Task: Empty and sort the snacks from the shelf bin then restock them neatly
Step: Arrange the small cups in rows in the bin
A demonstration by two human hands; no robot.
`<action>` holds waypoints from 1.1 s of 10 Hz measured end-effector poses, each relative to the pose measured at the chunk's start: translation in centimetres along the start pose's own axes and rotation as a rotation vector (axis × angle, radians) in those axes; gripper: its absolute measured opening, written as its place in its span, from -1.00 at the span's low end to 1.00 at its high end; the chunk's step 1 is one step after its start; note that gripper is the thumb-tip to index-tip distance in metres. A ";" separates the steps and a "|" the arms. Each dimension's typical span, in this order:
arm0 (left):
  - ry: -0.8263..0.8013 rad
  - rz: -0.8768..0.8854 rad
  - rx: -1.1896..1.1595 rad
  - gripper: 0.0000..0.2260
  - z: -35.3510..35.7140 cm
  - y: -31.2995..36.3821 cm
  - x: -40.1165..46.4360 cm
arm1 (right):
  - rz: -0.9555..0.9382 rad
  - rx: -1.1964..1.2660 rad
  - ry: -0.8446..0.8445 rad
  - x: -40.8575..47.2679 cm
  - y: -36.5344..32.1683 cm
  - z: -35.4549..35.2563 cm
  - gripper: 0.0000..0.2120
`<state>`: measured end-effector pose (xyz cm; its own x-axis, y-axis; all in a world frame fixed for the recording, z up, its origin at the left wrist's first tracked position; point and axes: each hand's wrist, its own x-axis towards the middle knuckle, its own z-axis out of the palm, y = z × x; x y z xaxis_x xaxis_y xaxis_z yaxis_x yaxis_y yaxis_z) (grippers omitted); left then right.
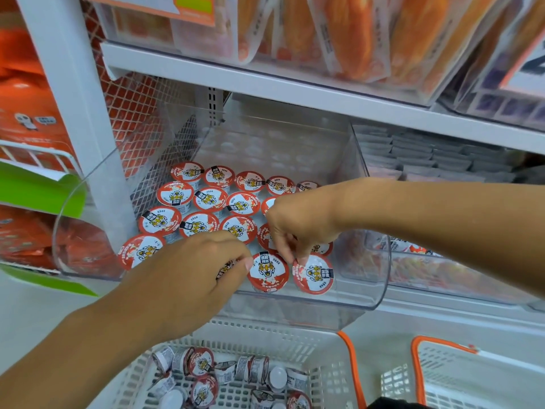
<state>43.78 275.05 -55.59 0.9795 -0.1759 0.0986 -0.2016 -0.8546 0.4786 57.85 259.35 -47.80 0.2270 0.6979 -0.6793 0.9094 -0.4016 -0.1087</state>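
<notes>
A clear plastic shelf bin (380, 261) holds several small snack cups with red-and-white tiger lids, standing upright in rows. Both hands reach into its front. My left hand (188, 270) rests over the front row, fingertips touching a cup (267, 272) and hiding another one under the fingers. My right hand (298, 225) comes in from the right, its fingertips pinching the rim of the front-right cup (314, 274). More of the same cups (203, 363) lie jumbled in a white basket (265, 335) below the bin.
Above the bin, a white shelf (265, 81) carries orange snack packets. Grey packets (427, 154) fill the bin to the right. A second white basket with an orange handle (442, 342) sits at lower right. Orange packs hang at left behind a white upright post (73, 98).
</notes>
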 end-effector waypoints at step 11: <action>0.632 0.238 0.117 -0.81 -2.7 2.2 -6.7 | 0.105 0.753 0.086 -10.9 -9.4 4.6 -0.72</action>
<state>36.78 275.63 -52.81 0.7131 -0.0763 0.6969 -0.3751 -0.8814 0.2873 45.22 252.78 -42.72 0.3535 0.6648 -0.6581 0.4050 -0.7430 -0.5329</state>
